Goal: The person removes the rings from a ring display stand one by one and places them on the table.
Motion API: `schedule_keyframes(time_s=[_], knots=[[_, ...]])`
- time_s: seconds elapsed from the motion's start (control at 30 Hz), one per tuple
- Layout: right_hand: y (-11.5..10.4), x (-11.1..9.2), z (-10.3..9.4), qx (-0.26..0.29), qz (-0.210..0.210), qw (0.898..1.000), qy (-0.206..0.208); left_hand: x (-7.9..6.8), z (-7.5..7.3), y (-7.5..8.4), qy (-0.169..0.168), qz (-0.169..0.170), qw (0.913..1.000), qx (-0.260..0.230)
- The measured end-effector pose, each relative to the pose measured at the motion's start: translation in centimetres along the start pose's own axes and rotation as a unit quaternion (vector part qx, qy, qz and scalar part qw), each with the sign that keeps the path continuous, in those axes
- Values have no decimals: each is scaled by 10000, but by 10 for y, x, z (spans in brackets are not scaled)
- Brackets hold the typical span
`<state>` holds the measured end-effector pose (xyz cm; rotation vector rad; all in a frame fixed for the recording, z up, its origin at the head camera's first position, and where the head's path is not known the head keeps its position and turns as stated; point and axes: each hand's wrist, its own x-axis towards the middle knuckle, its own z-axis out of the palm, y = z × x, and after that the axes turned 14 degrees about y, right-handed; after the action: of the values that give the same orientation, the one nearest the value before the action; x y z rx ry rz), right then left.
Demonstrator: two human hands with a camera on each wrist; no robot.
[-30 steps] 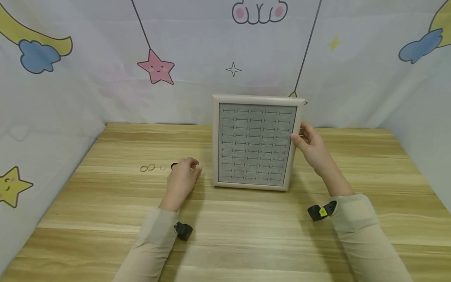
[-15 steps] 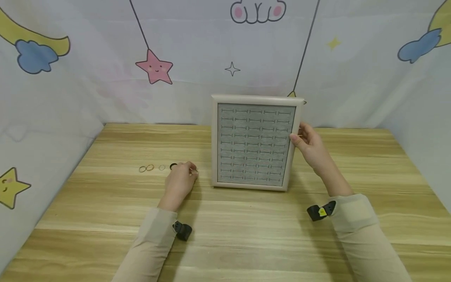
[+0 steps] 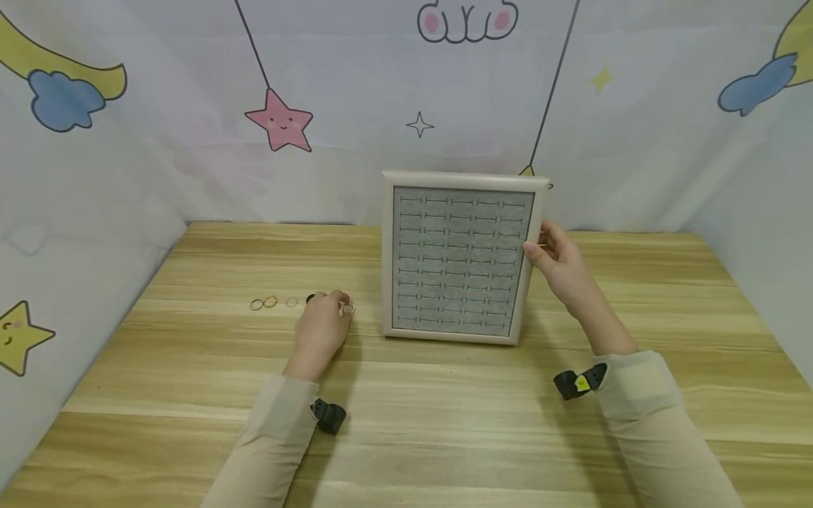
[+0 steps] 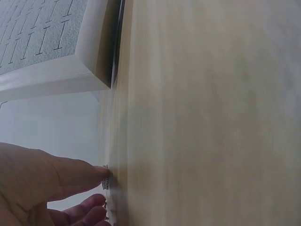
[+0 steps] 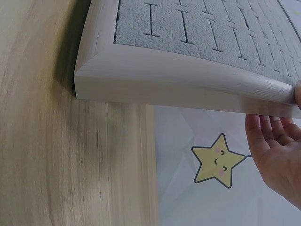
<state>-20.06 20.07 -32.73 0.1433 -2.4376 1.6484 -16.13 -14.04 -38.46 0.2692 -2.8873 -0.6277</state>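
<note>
My left hand [image 3: 322, 323] is low over the wooden table, fingers bent, pinching a small silvery ring [image 3: 348, 309] at the fingertips. In the left wrist view the thumb lies against the textured band of this ring [image 4: 106, 179]; the other fingers are partly cut off below. Just left of the hand is a black ring [image 3: 310, 299], partly covered by it. My right hand [image 3: 559, 271] grips the right edge of a pale-framed ring display board [image 3: 457, 261], thumb in front and fingers behind. The board stands upright, its grey padded face full of slots.
Left of the black ring, a thin silvery ring [image 3: 291, 302] and two gold-coloured rings, one of them a gold ring [image 3: 257, 305] at the row's end, lie on the wooden table [image 3: 406, 423]. A printed cloth backdrop [image 3: 356, 92] hangs behind the table and at both sides.
My left hand has shifted slightly left and nearer to me, the silvery ring moving with it. My right hand and the display board have stayed put.
</note>
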Motion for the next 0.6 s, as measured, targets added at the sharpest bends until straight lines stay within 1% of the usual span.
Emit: schedule_keyframes(time_s=[0.2,0.27,0.4,0.47,0.6], knots=[[-1,1,0,-78,103,9999,-56,1,-3,2,196,-104,9996,-197],[-3,2,-1,-110,147,9998,-67,2,-5,4,296,-138,9990,-294],[-5,2,-3,-173,260,9995,-82,3,-14,8,518,-103,9974,-480],[-5,1,-4,-186,320,9993,-99,3,-20,10,673,-55,9962,-545],[-1,0,-12,-176,337,9993,-9,4,-31,11,1122,100,9917,-620]])
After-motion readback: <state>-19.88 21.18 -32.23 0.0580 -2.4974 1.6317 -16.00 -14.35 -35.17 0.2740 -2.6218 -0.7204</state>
